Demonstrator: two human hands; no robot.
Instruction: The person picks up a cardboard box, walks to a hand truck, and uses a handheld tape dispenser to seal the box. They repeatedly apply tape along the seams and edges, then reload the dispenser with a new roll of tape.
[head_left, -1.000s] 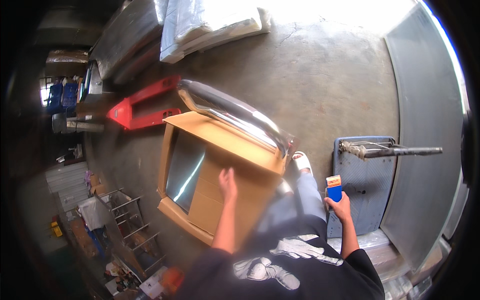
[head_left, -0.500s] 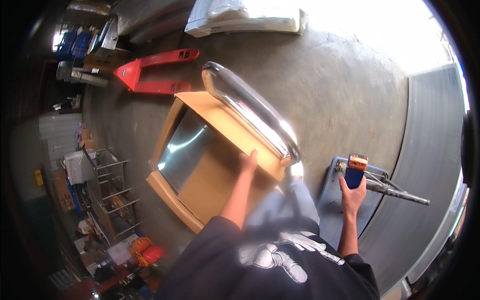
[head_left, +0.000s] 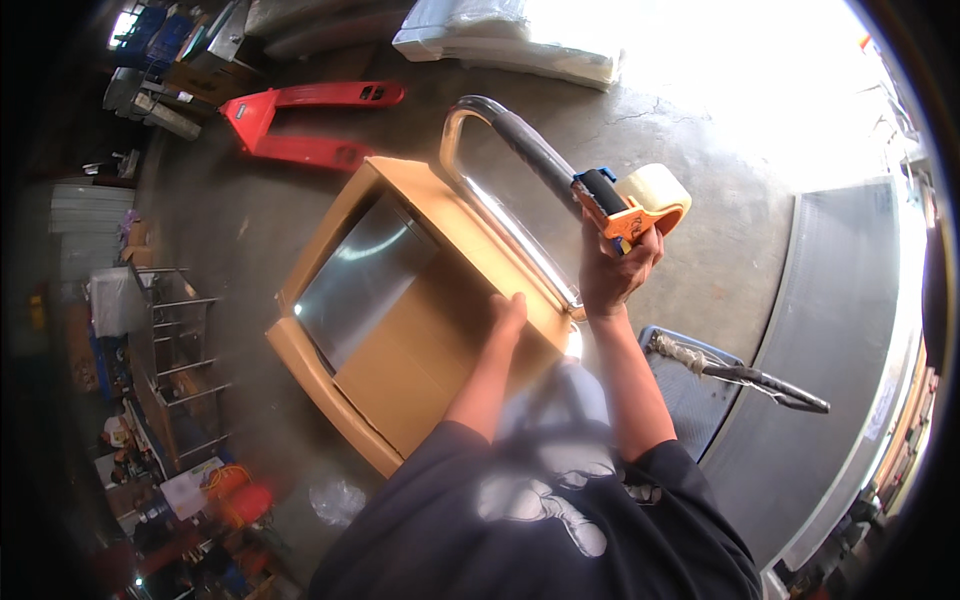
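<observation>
A large cardboard box [head_left: 388, 443] stands tilted in front of me, its top open, with a shiny grey sheet [head_left: 352, 275] inside against the far-left part. My left hand [head_left: 508, 313] grips the box's right wall, thumb on the edge; some fingers are hidden. In my right hand [head_left: 617, 268] is an orange tape dispenser [head_left: 632, 222] with a pale roll of tape, raised beside the cart handle [head_left: 535, 143]. That handle is a bent metal tube with a dark grey sleeve, running along the box's right side.
A red pallet jack [head_left: 262, 128] lies beyond the box to the left. On the right are a blue platform trolley [head_left: 690, 400] with a metal bar and a long grey panel [head_left: 815, 370]. Metal racks [head_left: 185, 345] and clutter line the left; a wrapped white stack [head_left: 510, 45] is far ahead.
My right hand has swung up and leftward with the tape dispenser, from above the blue trolley to beside the cart handle. My left hand keeps its hold on the box wall.
</observation>
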